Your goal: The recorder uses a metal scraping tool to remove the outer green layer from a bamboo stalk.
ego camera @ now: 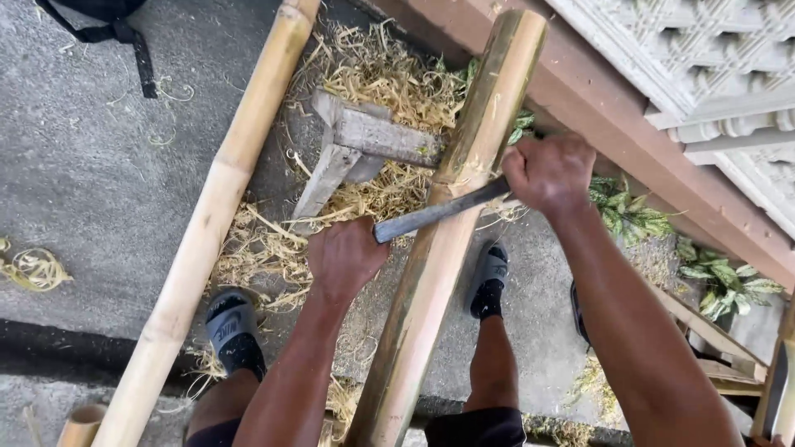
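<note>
Currently, both hands, left (344,258) and right (548,172), are clenched on opposite ends of a dark flat metal blade (439,211) lying across a slanted greenish-brown bamboo pole (447,240), above pale straw-like shavings (381,74).

Beside the wooden stand (364,145) lie two long bamboo poles (211,223), with one blade (439,211), two hands (344,257), two sandalled feet (232,327) and one pile of shavings (381,74).
</note>
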